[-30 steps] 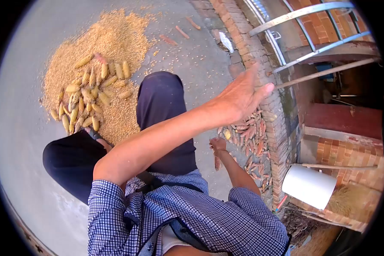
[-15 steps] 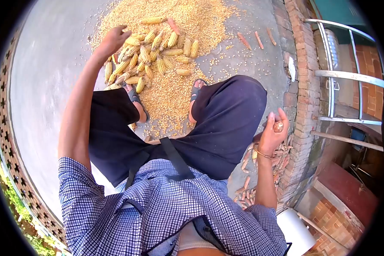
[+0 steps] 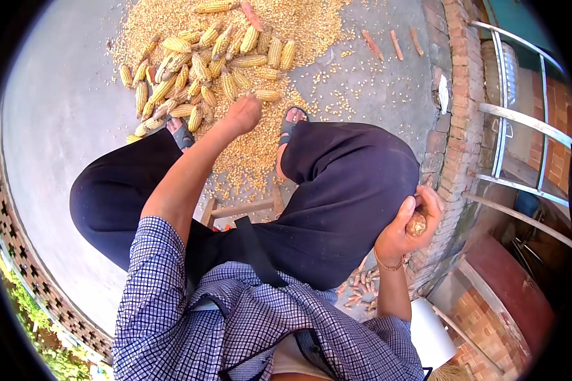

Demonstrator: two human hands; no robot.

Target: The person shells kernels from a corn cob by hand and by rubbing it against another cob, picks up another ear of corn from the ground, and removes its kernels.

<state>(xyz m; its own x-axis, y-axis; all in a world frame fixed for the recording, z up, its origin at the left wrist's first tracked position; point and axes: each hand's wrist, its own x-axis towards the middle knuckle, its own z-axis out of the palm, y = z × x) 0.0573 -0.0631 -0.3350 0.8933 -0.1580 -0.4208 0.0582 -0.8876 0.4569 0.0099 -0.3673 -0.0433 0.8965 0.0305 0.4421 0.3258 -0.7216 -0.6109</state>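
Your right hand (image 3: 395,237) grasps one cob (image 3: 417,225) | your left hand (image 3: 243,115) curls, contents I cannot tell | three reddish cobs (image 3: 396,45) near kernels (image 3: 308,22)

Bright daylight washes the concrete (image 3: 54,159) pale, with fisheye-bent edges and black corners.

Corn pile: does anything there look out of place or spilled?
One reddish, apparently bare cob lies among the yellow ears, odd because those around it look unshelled. Loose kernels also lie scattered across the grey floor beside the pile, looking spilled.
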